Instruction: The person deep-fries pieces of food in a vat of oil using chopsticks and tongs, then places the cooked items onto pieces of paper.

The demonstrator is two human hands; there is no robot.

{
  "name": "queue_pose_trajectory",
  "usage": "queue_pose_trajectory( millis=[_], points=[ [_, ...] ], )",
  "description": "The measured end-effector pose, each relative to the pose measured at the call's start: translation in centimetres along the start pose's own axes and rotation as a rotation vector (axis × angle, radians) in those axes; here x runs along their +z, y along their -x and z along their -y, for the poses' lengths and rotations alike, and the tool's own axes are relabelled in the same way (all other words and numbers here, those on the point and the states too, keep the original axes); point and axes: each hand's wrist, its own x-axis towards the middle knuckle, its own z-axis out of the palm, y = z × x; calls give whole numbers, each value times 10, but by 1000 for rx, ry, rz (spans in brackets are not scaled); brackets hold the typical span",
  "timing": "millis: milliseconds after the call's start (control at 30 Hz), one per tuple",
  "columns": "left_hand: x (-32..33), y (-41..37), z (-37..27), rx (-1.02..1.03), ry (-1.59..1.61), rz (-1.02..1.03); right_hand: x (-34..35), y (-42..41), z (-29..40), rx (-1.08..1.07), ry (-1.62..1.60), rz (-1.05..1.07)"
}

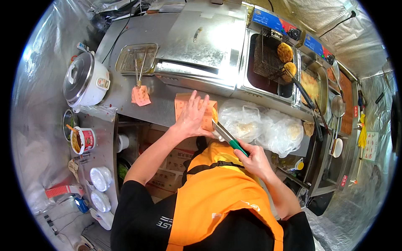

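Observation:
My left hand point(191, 117) lies with spread fingers over an orange-pink printed paper bag point(207, 120) at the front edge of the steel counter. Part of a golden-brown flatbread point(214, 114) shows at the bag's right opening. My right hand point(252, 155) grips the green handle of a pair of metal tongs point(227, 135), whose tips reach the flatbread at the opening. Whether the tips pinch it is hidden. Just right of the bag sit clear plastic bags point(241, 117) with pale contents.
A deep fryer point(245, 75) at the right has a wire basket point(267, 59) bearing two browned flatbreads point(285, 52). Left of it stand a lidded steel griddle point(201, 40), a wire-lined tray point(125, 59) with tongs and a white rice cooker point(91, 81). A sauce tub point(88, 140) is at left.

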Motion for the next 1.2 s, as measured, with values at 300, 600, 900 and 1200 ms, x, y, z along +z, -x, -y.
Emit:
queue_pose_trajectory(
  millis=[300, 600, 900, 1200],
  points=[
    [12, -3, -24, -86, 254, -79, 1, 10, -1, -41, -4, -85],
    [25, -8, -34, -257, 502, -214, 15, 15, -22, -238, 143, -174],
    [34, -15, -33, -182, 401, -427, 11, 22, -26, -328, 113, -244],
    [18, -20, -8, -94, 466, -365, 2, 46, -48, -330, 294, -265]
  ],
)
